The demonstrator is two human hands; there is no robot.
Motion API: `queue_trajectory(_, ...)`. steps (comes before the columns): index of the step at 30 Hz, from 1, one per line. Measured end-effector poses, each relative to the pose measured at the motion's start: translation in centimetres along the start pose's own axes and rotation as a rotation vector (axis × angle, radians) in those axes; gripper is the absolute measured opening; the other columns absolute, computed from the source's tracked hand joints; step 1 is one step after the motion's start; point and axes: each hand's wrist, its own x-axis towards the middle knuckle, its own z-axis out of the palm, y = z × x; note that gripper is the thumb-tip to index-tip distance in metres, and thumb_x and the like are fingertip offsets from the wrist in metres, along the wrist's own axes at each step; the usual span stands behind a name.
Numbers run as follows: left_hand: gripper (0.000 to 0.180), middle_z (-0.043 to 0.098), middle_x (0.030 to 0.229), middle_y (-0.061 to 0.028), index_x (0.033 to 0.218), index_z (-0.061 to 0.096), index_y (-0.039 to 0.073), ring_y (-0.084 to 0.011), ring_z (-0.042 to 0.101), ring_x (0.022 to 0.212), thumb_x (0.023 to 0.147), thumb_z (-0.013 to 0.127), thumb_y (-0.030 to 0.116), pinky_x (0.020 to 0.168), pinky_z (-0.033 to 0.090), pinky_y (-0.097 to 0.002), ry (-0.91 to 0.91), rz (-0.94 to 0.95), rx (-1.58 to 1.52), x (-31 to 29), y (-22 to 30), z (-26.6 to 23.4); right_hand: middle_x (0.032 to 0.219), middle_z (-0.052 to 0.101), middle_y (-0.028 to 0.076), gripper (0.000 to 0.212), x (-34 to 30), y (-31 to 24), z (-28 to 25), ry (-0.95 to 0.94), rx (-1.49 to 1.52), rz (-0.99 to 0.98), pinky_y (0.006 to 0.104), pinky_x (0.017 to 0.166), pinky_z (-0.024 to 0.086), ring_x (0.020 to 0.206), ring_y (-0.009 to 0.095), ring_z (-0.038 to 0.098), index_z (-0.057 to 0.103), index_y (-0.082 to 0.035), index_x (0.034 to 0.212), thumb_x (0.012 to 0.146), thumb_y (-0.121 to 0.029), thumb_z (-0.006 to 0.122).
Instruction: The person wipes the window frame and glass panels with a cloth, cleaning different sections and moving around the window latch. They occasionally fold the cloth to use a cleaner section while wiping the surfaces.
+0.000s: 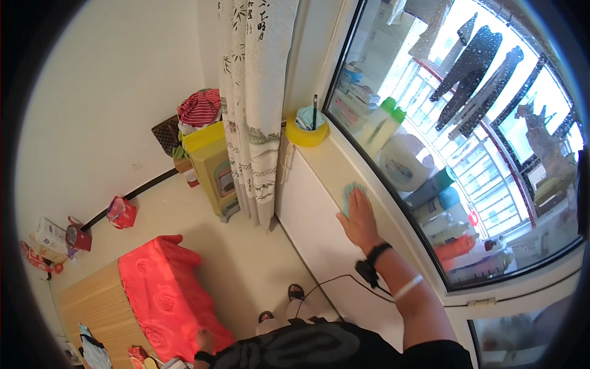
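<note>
My right hand [359,220] lies over a pale blue-green cloth [352,192], pressing it onto the cream windowsill [329,165]. The fingers stretch along the cloth, and part of it shows beside them. A dark band circles that wrist. At the bottom of the view, my left hand [204,340] hangs low by the red rose-patterned cover [161,280] of the bed. Its fingers are too small and unclear to read. Farther along the sill sits a round yellow holder [306,136] with a light blue crumpled item and a dark stick in it.
Bottles [452,246] and hanging clothes [470,74] show behind the window glass. A patterned curtain [252,123] hangs past the sill's far end, beside a yellow-green cabinet [209,163]. A black cable [335,280] loops below my right forearm. A red bag [121,212] stands on the floor.
</note>
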Motion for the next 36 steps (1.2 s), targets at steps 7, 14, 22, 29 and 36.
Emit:
queue_trajectory(7,0.02,0.067,0.085,-0.0168,0.096,0.063,0.0,-0.0273,0.065,0.076,0.082,0.058,0.013,0.066,0.052,-0.0407,-0.169,-0.073,-0.075,2.7,5.6,-0.4,0.145,0.026,0.029,0.074,-17.3,1.4,-8.0,-0.201,-0.093,0.108,0.0479,0.113,0.023,0.136,0.045,0.026,0.031,0.01,0.136,0.08,-0.019,0.071)
queue_trajectory(14,0.016,0.066,0.083,-0.0208,0.086,0.064,-0.001,-0.036,0.065,0.079,0.08,0.058,0.013,0.07,0.051,-0.0432,-0.059,0.053,-0.124,3.3,1.2,3.6,0.144,0.028,0.029,0.073,-8.6,0.2,-4.0,-0.202,-0.055,0.172,0.049,0.113,0.022,0.136,0.045,0.026,0.031,0.01,0.135,0.082,-0.021,0.07)
queue_trajectory(22,0.021,0.065,0.079,-0.0204,0.086,0.064,-0.002,-0.0358,0.064,0.078,0.079,0.061,0.018,0.07,0.05,-0.0433,0.02,0.02,-0.154,-1.3,1.1,2.2,0.144,0.03,0.027,0.067,3.8,-0.8,2.1,-0.099,-0.077,-0.01,0.0489,0.112,0.024,0.136,0.042,0.028,0.033,0.009,0.136,0.086,-0.022,0.066)
queue_trajectory(29,0.017,0.062,0.07,-0.0169,0.078,0.065,0.0,-0.0289,0.063,0.068,0.075,0.058,0.015,0.066,0.05,-0.0385,0.052,-0.149,-0.179,-5.1,-3.9,1.5,0.144,0.032,0.026,0.067,13.5,-2.8,6.4,-0.017,-0.037,-0.046,0.0482,0.112,0.025,0.136,0.041,0.028,0.034,0.008,0.136,0.086,-0.021,0.066)
queue_trajectory(36,0.02,0.066,0.073,-0.0215,0.078,0.065,0.0,-0.0349,0.066,0.072,0.074,0.058,0.018,0.065,0.051,-0.042,0.072,-0.09,0.009,-7.7,-2.7,0.6,0.141,0.033,0.029,0.066,8.6,-1.6,4.4,-0.006,-0.02,-0.067,0.0486,0.111,0.025,0.133,0.045,0.03,0.033,0.01,0.135,0.084,-0.017,0.067)
